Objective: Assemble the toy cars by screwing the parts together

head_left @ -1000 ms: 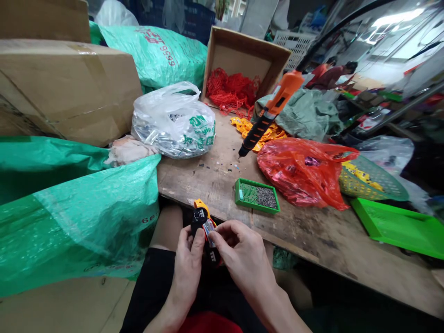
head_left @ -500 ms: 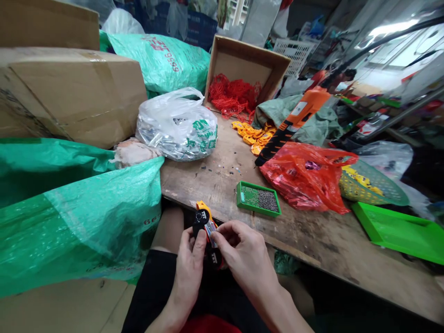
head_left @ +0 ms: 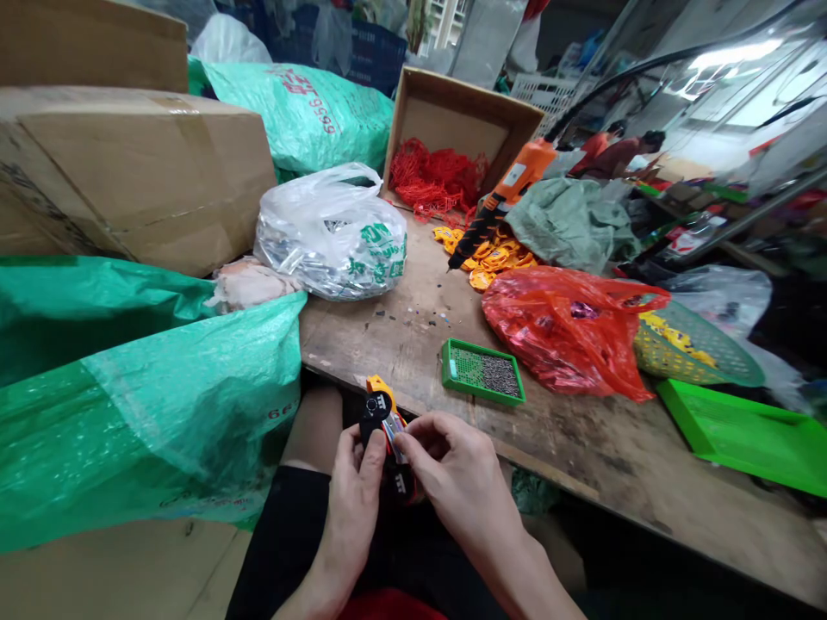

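Observation:
Over my lap, just off the table edge, both hands hold a small orange-and-black plastic piece [head_left: 376,408] with round black ends and a silvery strip along its middle. My left hand [head_left: 354,486] grips its left side, thumb on top. From the other side, my right hand [head_left: 456,461] pinches at the silvery strip with thumb and forefinger. The undersides of the fingers and the piece's lower part are partly hidden. Beyond the hands, a green tray [head_left: 483,372] of small dark screws rests on the wooden table [head_left: 413,344].
An orange-and-black electric screwdriver [head_left: 500,202] hangs tip-down over orange plastic parts [head_left: 494,258]. A red bag [head_left: 568,331], green basket [head_left: 698,349] and bright green tray [head_left: 743,435] lie right. A white bag [head_left: 329,232], carton [head_left: 135,176] and green sack [head_left: 168,405] stand left. Two people sit far back.
The hanging screwdriver has swung to the left and away from the red bag. My hands and the plastic piece have hardly moved.

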A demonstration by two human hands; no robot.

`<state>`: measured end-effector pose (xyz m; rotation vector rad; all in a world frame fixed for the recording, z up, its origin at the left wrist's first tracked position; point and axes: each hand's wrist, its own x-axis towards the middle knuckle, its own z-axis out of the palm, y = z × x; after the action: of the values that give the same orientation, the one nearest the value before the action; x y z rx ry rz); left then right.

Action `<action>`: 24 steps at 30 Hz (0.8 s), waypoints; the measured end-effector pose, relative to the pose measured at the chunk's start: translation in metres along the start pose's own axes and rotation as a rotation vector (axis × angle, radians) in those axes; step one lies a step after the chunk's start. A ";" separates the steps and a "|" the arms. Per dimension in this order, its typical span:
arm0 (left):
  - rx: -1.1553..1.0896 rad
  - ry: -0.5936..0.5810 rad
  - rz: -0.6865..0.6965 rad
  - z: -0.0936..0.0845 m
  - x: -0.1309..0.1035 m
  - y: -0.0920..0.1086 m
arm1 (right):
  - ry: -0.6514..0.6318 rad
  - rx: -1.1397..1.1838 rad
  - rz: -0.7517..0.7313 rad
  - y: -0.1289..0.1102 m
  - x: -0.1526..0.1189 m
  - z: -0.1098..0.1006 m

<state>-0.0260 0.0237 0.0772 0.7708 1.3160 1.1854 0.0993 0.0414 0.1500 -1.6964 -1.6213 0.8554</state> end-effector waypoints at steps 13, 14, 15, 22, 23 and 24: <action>-0.004 0.012 -0.010 0.000 -0.001 -0.004 | -0.038 0.059 0.044 -0.004 0.004 -0.003; -0.001 0.013 -0.012 0.000 -0.001 -0.004 | -0.039 0.053 0.046 -0.004 0.004 -0.003; -0.001 0.011 -0.013 0.000 -0.001 -0.004 | -0.039 0.043 0.049 -0.003 0.003 -0.003; -0.011 -0.003 -0.003 0.000 0.000 -0.005 | 0.006 -0.002 -0.007 0.000 0.000 0.004; -0.008 -0.002 -0.002 0.000 0.000 -0.005 | 0.014 -0.004 -0.011 0.000 0.000 0.004; -0.010 -0.005 -0.003 0.001 0.000 -0.006 | 0.016 -0.006 -0.013 0.000 0.000 0.004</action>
<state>-0.0243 0.0225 0.0718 0.7642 1.3051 1.1865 0.0964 0.0416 0.1476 -1.6904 -1.6244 0.8294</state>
